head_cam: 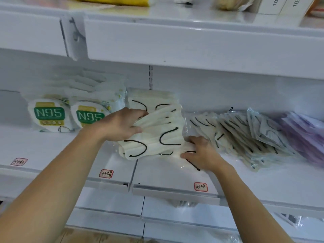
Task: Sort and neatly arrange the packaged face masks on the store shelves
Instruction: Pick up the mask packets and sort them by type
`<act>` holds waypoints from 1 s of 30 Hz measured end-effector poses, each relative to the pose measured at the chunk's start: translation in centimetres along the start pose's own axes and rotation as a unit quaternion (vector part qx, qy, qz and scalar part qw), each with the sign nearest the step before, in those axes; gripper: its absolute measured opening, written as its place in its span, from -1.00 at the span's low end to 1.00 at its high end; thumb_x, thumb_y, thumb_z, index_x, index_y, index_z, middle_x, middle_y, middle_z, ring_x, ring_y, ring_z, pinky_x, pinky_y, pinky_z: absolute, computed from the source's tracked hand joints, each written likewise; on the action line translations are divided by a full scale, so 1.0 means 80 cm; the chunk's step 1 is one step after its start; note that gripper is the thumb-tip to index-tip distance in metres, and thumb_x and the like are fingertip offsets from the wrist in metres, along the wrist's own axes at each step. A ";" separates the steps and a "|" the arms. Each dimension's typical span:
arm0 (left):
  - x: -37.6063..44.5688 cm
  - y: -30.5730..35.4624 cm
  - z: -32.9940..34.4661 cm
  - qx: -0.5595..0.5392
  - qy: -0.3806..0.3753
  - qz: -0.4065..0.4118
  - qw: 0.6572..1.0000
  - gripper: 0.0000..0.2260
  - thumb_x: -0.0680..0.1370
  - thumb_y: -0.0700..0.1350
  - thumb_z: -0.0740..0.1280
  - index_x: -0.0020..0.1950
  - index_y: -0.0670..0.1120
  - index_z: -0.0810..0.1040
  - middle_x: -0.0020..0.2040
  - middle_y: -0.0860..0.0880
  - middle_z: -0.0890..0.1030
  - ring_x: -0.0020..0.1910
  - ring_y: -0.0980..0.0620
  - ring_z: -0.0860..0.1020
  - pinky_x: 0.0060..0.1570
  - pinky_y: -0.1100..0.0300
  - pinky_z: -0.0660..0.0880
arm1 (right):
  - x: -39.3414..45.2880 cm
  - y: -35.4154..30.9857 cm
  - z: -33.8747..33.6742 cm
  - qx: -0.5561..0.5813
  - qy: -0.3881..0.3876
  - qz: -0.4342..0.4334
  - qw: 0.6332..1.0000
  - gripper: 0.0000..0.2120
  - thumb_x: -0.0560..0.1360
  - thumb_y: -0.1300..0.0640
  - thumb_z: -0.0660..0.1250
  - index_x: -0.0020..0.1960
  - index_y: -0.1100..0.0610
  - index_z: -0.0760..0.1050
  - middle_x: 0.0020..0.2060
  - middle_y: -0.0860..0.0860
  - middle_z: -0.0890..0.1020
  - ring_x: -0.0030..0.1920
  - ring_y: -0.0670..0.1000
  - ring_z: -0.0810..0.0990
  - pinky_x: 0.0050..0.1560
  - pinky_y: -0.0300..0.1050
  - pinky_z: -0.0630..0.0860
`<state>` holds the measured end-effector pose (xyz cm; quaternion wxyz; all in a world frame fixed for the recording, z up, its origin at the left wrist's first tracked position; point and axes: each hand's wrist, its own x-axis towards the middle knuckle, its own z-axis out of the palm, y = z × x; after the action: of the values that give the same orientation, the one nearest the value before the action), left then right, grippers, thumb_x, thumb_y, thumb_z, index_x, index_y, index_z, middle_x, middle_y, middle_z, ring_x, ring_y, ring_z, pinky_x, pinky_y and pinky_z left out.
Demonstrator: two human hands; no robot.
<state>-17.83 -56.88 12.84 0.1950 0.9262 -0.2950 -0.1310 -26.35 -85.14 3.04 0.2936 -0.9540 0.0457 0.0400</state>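
Cream face masks [154, 135] of soft, matt, pleated cloth with thin black ear loops, sealed in clear glossy plastic film that crinkles and catches the light. N95 packs [50, 114] in glossy printed plastic; the slumped row of packs [245, 137] to the right is in the same shiny film. Shelf [175, 174] of smooth, white-painted, semi-gloss metal, bearing small matt paper labels [201, 186].

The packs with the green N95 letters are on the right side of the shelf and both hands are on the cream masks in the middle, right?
Not quite. The head view shows the N95 packs on the left side of the shelf, not the right. The rest holds: the left hand and right hand are both on the cream masks in the middle.
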 end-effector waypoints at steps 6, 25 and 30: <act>-0.007 -0.044 0.009 -0.221 0.059 -0.056 0.972 -0.71 0.59 -0.08 0.45 0.31 0.08 0.57 0.16 0.19 0.66 0.18 0.15 0.61 0.09 0.20 0.51 | -0.010 0.007 -0.030 0.040 0.135 0.070 0.988 -0.83 0.56 0.09 0.38 0.08 0.17 0.57 -0.07 0.08 0.66 0.04 0.21 0.62 -0.13 -0.02 0.43; -0.012 -0.031 0.118 -0.585 0.092 -0.106 0.799 -0.68 0.54 -0.12 0.51 0.27 -0.01 0.58 0.08 -0.05 0.74 0.02 -0.01 0.73 0.00 0.04 0.66 | -0.028 -0.139 0.110 0.243 0.228 0.073 0.940 -0.85 0.65 -0.01 0.28 -0.09 -0.03 0.49 -0.31 -0.17 0.58 -0.28 -0.18 0.56 -0.18 -0.21 0.42; -0.020 -0.049 0.123 -0.629 0.120 -0.117 0.759 -0.59 0.50 -0.28 0.51 0.29 0.01 0.55 0.09 -0.05 0.74 0.06 -0.03 0.72 0.02 0.02 0.66 | -0.033 -0.111 0.091 0.342 0.328 0.154 0.867 -0.62 0.62 -0.04 0.35 0.40 -0.01 0.42 0.21 -0.05 0.58 0.12 -0.10 0.61 0.06 -0.29 0.50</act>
<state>-20.63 -55.78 2.60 0.7507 0.6307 -0.0097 -0.1963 -28.36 -73.59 2.24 0.5598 -0.7326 0.2964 -0.2492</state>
